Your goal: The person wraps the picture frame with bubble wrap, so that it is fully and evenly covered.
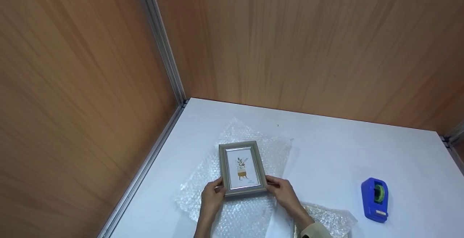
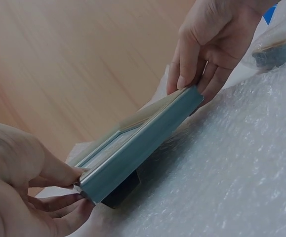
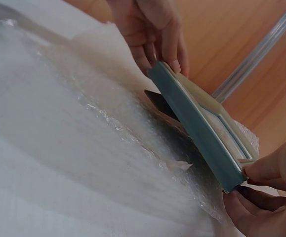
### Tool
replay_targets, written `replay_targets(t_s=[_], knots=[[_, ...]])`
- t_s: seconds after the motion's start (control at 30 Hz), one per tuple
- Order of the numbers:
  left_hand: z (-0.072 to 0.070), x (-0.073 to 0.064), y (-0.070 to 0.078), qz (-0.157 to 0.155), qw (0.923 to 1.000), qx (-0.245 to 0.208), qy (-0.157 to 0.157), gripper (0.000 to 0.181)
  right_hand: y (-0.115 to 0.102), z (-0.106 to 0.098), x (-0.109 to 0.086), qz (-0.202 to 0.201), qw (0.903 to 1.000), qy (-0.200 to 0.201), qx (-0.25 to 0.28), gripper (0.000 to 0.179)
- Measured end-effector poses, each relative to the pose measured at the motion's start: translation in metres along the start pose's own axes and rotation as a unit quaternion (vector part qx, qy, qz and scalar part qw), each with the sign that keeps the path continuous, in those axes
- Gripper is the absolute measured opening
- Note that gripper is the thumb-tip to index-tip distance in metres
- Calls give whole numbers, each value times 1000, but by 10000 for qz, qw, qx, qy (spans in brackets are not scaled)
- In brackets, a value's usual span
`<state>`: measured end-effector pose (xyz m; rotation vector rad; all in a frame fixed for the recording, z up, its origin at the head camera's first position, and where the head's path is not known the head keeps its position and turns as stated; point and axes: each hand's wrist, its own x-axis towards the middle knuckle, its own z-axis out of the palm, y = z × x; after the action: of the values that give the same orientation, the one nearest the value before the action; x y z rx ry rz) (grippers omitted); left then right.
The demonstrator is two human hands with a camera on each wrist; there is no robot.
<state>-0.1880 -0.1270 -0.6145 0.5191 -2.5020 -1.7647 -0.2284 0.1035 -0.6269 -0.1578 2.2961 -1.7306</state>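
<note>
A grey-green picture frame (image 1: pixel 242 168) with a plant print is held face up over a sheet of bubble wrap (image 1: pixel 239 216). My left hand (image 1: pixel 212 198) pinches its near left corner, thumb on top and fingers beneath. At the near right corner my right hand (image 1: pixel 284 193) grips it the same way. Both wrist views show the picture frame (image 2: pixel 138 145) tilted, its near edge raised above the wrap. A dark stand flap (image 2: pixel 123 190) juts from its back.
A blue tape dispenser (image 1: pixel 375 200) with green tape stands at the right. Close to my right forearm lies another bubble-wrapped item (image 1: pixel 326 218). Wooden panels (image 1: pixel 308 49) rise behind and left of the white table (image 1: pixel 326 151).
</note>
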Motion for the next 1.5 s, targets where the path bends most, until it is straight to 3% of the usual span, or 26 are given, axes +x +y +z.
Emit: replay_targets(t_s=[0.4,0.63,0.93,1.27,1.5], knots=[[3,1,1,-410,9991,74,28,39,2,-1,-1,-36,9993,22,-360,38],[4,-1,-2,-304,9993,200,87,40,1,-1,-2,42,9994,10,-349,39],[5,-2,-5,-385,9984,395,83,40,1,-1,-3,46,9977,-49,-678,39],[6,-2,-11,-114,9991,383,133,39,-2,1,-4,118,9973,-184,-700,40],[6,-1,-10,7,9985,538,103,37,-5,3,-5,-66,9933,-34,-1153,39]])
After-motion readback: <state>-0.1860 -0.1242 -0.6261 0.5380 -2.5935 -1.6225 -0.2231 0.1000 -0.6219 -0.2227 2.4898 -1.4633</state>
